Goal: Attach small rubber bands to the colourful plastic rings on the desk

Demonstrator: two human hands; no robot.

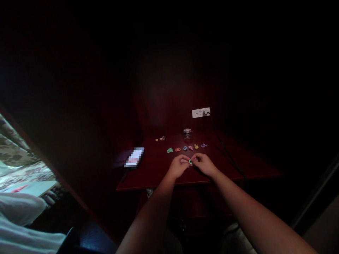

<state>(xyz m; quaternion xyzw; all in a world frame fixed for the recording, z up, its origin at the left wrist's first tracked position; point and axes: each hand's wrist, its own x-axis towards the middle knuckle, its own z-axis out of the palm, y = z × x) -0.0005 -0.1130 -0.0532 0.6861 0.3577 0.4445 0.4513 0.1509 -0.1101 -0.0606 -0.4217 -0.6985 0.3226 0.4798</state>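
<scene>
My left hand [179, 166] and my right hand [204, 164] meet over the front part of the dark red desk. Between their fingertips is a small green hair tie [190, 162], pinched from both sides. Just beyond them, small piles of hair ties lie in a row by colour: green [170, 150], orange [178, 149], blue [185, 148], pink [190, 147], yellow [196, 146] and purple [203, 145]. A few loose yellow and purple ties [162, 138] lie farther back on the left.
A small clear lidded jar [188, 133] stands near the back wall. At the left lies a lit phone [134, 157]. A white wall socket [201, 112] holds a plug, whose dark cable [225, 150] runs down across the desk's right side. Dark panels flank the desk [156, 176].
</scene>
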